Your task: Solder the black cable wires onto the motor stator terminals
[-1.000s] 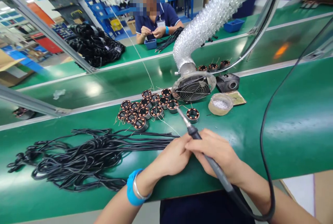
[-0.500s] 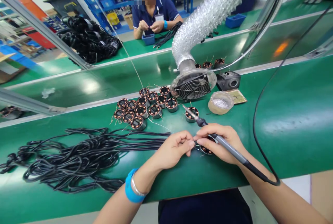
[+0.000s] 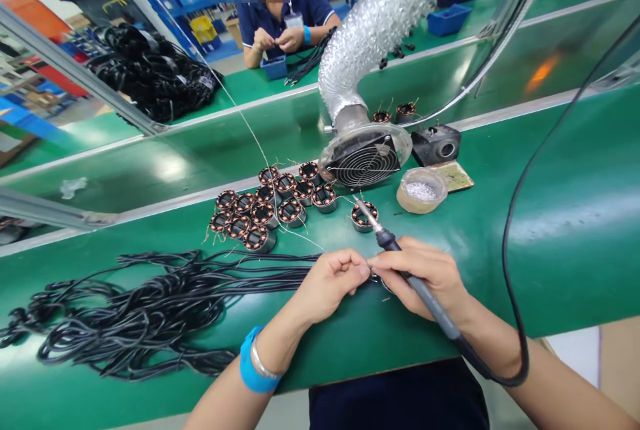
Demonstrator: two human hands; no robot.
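My right hand [image 3: 435, 275] holds a soldering iron [image 3: 386, 238], its tip pointing up and away to the left. The thumb and forefinger of that hand also meet my left hand [image 3: 330, 283] at a thin wire end [image 3: 373, 277]. My left hand is closed in a pinch there; its fingers hide most of what they grip. A thin solder wire [image 3: 300, 237] runs down to the left hand. Black cables [image 3: 270, 278] stretch from the left to beneath it. Beyond the iron's tip stands a copper-wound motor stator [image 3: 364, 217]. Something under the right hand is mostly covered.
Several stators [image 3: 263, 211] are grouped behind the cables. A fume extractor [image 3: 367, 157] with a silver duct hangs over the bench, beside a black holder [image 3: 443, 145] and a tub of bright bits [image 3: 423, 191]. The iron's cord [image 3: 509, 243] loops at right. A co-worker [image 3: 287, 17] sits opposite.
The view has shifted slightly, so the background sits further left. My right hand has turned a little over the part below, and the iron's cord has swung. Both hands still meet at the wire.
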